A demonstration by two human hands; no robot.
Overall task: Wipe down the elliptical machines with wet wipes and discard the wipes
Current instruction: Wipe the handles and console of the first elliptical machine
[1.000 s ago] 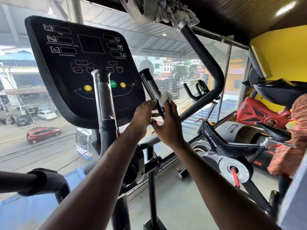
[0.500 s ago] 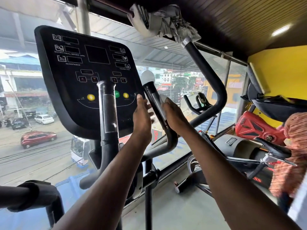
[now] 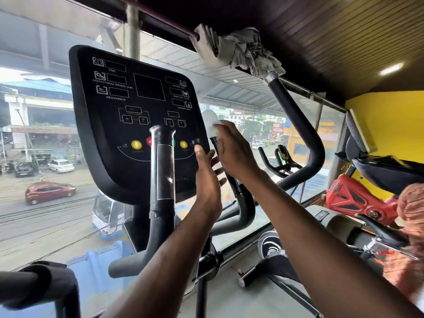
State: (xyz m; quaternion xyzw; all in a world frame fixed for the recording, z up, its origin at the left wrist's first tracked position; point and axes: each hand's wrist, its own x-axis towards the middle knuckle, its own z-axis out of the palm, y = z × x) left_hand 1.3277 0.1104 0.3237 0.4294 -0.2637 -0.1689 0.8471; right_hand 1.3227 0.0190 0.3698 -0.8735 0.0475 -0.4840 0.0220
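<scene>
The console (image 3: 137,125) is black with white labels and yellow, red and green buttons. The handlebar (image 3: 162,203) is black with a grey band. The wipe (image 3: 215,125) looks white, though mostly hidden.

A wide window (image 3: 52,138) looks down on a street with a red car (image 3: 49,191) and a white car (image 3: 60,165). The ceiling (image 3: 321,31) is dark slats with a lit lamp (image 3: 391,69). The right wall (image 3: 387,120) is yellow; the floor (image 3: 231,299) is grey.
</scene>
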